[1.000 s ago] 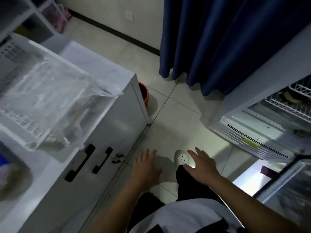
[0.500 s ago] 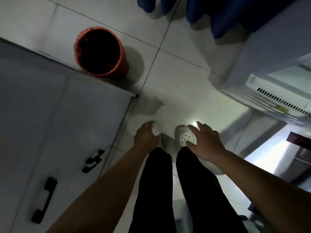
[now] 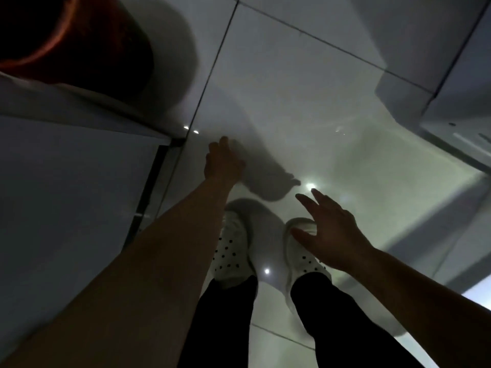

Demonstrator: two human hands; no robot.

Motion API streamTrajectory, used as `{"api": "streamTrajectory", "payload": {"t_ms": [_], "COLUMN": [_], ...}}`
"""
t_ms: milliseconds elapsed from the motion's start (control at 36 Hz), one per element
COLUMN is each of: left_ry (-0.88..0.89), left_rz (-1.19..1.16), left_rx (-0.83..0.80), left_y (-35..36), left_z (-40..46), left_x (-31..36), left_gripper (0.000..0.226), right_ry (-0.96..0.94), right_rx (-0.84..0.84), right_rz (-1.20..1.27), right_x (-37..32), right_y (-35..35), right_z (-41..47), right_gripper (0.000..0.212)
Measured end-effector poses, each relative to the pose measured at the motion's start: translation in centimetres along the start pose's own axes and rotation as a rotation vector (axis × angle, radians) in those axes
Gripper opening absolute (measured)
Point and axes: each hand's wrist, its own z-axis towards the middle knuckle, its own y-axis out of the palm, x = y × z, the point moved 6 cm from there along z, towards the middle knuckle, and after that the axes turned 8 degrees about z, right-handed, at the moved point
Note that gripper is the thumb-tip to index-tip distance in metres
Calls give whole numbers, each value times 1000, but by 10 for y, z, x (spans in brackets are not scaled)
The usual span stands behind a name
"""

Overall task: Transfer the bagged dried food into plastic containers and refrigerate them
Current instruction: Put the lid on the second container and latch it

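I look almost straight down at a pale tiled floor (image 3: 279, 83). No bag of dried food and no plastic container is in view. My left hand (image 3: 223, 163) reaches down low over the floor beside the cabinet's corner, empty, its fingers foreshortened. My right hand (image 3: 329, 231) hovers over my right shoe with its fingers spread and nothing in it. The white lower corner of the refrigerator (image 3: 451, 96) shows at the upper right; its inside is out of view.
A white cabinet (image 3: 66, 187) fills the left side. Behind its corner stands a red bucket (image 3: 87, 51). My white perforated shoes (image 3: 233, 251) and black trousers (image 3: 225, 320) are at the bottom middle. Light falls on the floor at the right.
The view has tilted further down and come closer to the floor. The counter with the bag and the refrigerator's shelves have left the frame. My left hand has stretched forward past my shoes.
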Motion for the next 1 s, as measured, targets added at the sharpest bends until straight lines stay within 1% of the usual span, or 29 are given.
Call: {"api": "streamTrajectory", "payload": {"t_ms": [83,139,222,278,333,417,472,556,639,667,722,750,806,889,944,1000], "left_ry": [63,49,40,44,39,68,36,-21,-62,-83,-133,-139,-111,-31,22,81], "left_rz": [176,201,142,59,-114,-415,-618,-831,-1013,-1094,-1253,-1304,-1338,-1375,-1401,-1426], "left_rx": [104,171,229,227,230,180,102,16,-96,-146,-268,-339,-440,-463,-441,-405], "left_y": [19,23,26,28,20,-6,-25,-82,-153,-177,-227,-250,-294,-355,-388,-412], "left_z": [21,26,24,16,-4,-69,-120,-212,-310,-342,-404,-434,-490,-560,-599,-632], "left_x": [8,9,10,8,11,27,39,57,78,86,102,111,127,143,149,149], "left_gripper": [44,32,33,32,29,31,31,30,29,27,13,7,5,3,5,9], "right_ry": [-35,-42,-35,-19,2,24,12,-75,-192,-232,-311,-346,-409,-520,-612,-716], "right_rx": [-31,-24,-10,-7,10,22,47,131,263,292,326,335,349,388,391,356], "right_rz": [-18,-17,-20,-31,-34,-50,-9,106,242,268,290,302,323,326,372,411], "right_x": [6,9,14,18,17,5,-11,-56,-104,-121,-159,-176,-209,-250,-273,-291], "right_y": [5,4,-1,-6,-15,-33,-45,-82,-134,-150,-184,-200,-231,-270,-290,-302], "right_z": [14,19,19,14,6,-22,-48,-110,-195,-224,-285,-315,-373,-449,-491,-527], "right_gripper": [78,78,78,77,77,78,77,75,65,61,54,51,42,29,26,28]}}
